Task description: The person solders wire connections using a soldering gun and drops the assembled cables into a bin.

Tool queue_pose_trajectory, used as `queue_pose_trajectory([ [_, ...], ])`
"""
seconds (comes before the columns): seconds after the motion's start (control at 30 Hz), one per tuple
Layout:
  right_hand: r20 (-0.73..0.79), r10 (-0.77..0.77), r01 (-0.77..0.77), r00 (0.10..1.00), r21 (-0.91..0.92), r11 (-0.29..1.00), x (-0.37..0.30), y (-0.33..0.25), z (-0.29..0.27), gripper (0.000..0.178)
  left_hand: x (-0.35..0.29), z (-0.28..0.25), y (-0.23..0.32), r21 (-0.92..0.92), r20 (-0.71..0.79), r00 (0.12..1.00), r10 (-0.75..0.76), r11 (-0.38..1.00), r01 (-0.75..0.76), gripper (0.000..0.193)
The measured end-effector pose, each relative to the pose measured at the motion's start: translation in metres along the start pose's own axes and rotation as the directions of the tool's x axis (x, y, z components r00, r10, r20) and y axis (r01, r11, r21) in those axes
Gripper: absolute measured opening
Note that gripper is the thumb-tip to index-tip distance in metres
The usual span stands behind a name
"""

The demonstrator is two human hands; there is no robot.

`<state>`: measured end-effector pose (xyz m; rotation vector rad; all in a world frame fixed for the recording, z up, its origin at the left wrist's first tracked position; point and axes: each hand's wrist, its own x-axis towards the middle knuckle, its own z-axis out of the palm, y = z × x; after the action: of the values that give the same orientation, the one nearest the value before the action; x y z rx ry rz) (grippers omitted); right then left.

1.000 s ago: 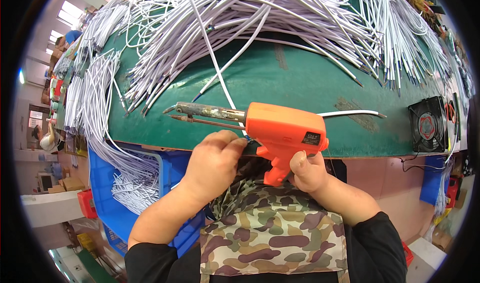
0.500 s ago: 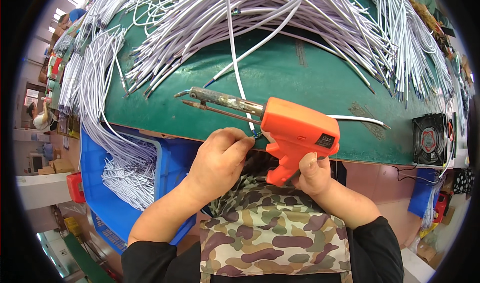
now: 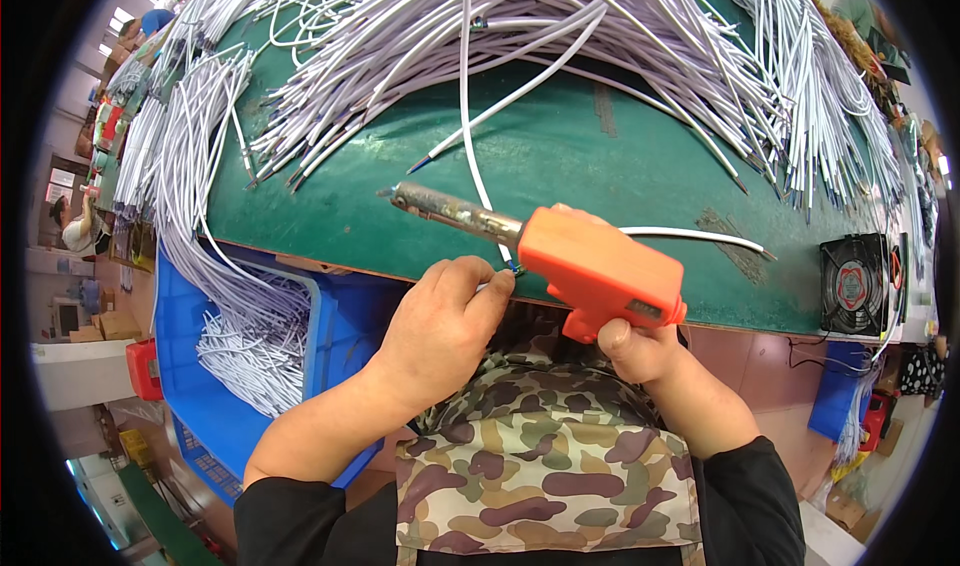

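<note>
My right hand is wrapped round the grip of an orange soldering gun. Its scorched metal barrel points left, above the table and over my left hand. At the table's front edge, my left hand is closed in a pinch at the lower end of a white cable. A small blue and green bit shows at the fingertips; its exact kind is too small to tell. The cable runs up toward the far side of the table. The gun's tip is apart from the cable end.
Bundles of white cables lie across the green table. A blue crate with cut cables stands below left. At the right edge sits a black fan. Another person is far left.
The soldering gun has rolled in my right hand, its tip shifting right; the thin rod under the barrel is now hidden. My left hand keeps its pinch almost in place.
</note>
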<state>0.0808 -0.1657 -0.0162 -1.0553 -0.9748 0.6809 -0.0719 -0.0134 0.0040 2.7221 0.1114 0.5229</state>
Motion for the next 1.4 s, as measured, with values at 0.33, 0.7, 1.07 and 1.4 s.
queue_pose_trajectory([
  [0.33, -0.087, 0.219, -0.203, 0.972, 0.161, 0.966, -0.025, -0.033, 0.001, 0.073, -0.006, -0.001, 0.003, -0.018, 0.063, 0.998, -0.001, 1.000, 0.002, 0.034],
  [0.7, -0.189, 0.178, -0.137, 0.966, 0.215, 0.967, -0.050, -0.016, -0.008, 0.067, -0.004, 0.004, 0.010, 0.058, 0.022, 1.000, 0.000, 0.998, -0.001, 0.030],
  [1.07, -0.051, -0.211, 0.158, 0.976, -0.503, 0.850, -0.113, -0.004, -0.031, 0.065, 0.005, 0.004, 0.021, 0.057, 0.070, 0.994, -0.087, 0.995, 0.083, 0.019],
  [1.4, -0.100, -0.120, 0.046, 0.988, -0.549, 0.834, -0.129, 0.011, -0.039, 0.069, 0.014, 0.008, 0.034, 0.093, 0.076, 0.985, -0.157, 0.984, 0.149, 0.012],
])
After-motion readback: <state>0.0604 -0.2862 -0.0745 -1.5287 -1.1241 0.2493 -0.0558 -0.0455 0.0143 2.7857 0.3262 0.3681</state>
